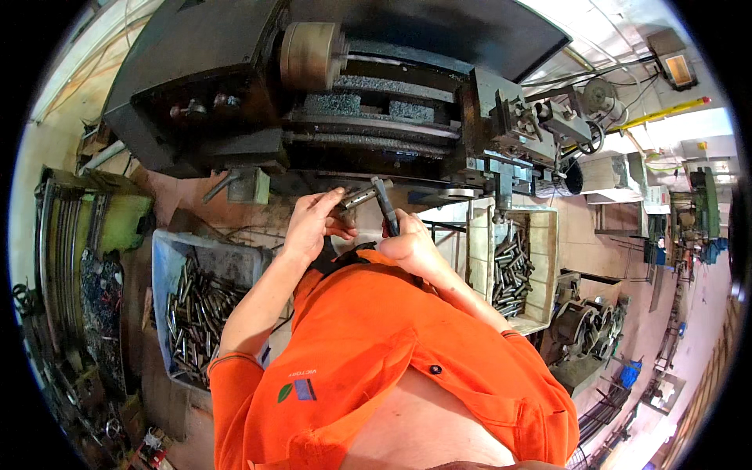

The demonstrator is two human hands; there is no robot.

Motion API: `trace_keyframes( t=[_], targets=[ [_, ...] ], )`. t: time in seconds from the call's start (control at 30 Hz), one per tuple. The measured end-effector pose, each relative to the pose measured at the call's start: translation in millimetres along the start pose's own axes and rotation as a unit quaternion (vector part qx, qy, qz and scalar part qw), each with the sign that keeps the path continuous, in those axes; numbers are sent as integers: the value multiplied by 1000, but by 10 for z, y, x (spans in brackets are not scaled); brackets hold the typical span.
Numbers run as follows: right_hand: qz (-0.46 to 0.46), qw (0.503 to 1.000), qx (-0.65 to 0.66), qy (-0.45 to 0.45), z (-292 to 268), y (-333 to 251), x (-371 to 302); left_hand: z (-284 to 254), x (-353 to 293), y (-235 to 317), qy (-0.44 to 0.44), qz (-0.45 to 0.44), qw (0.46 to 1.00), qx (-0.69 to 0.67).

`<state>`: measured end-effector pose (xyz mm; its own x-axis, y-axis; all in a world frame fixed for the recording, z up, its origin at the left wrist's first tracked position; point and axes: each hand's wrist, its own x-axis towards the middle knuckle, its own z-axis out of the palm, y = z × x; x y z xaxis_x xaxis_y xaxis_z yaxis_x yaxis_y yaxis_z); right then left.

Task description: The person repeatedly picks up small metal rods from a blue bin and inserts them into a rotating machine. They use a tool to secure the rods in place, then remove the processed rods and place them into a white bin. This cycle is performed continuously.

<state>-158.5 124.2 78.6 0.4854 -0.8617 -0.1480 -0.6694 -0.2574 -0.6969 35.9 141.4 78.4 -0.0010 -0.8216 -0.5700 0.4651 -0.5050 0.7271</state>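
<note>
Looks mid-run; finished count unclear

Left grip (312, 223) pinches pin (361, 196); right grip (409, 244) holds caliper-like tool (388, 210) at pin's far end, contact unclear. Check likely underway. Left bin (160, 262), lower left of left grip, and right bin (546, 262), right of right grip, both hold parts (196, 321); can't tell which are finished.

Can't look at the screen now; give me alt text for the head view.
A person's left hand holds a short metal rod while the right hand holds a caliper-like tool at its far end, before a dark lathe. Beside the person stand a left bin and a right bin, both holding metal pieces.
</note>
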Motion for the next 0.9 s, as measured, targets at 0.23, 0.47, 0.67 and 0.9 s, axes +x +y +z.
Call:
trace_keyframes(
  t=[0.23, 0.47, 0.67, 0.9],
  targets=[
    [130, 916, 374, 66, 310, 671, 403, -212, 418, -254, -58, 47, 991, 109],
    [139, 816, 516, 218, -75, 174, 867, 135, 624, -283, -284, 126, 934, 173],
    [172, 813, 494, 257, -76, 84, 1103, 316, 869, -273, -350, 148, 912, 157],
    [162, 830, 473, 248, -310, 204, 1306, 613, 1225, -179, -312, 67, 936, 148]
  ],
)
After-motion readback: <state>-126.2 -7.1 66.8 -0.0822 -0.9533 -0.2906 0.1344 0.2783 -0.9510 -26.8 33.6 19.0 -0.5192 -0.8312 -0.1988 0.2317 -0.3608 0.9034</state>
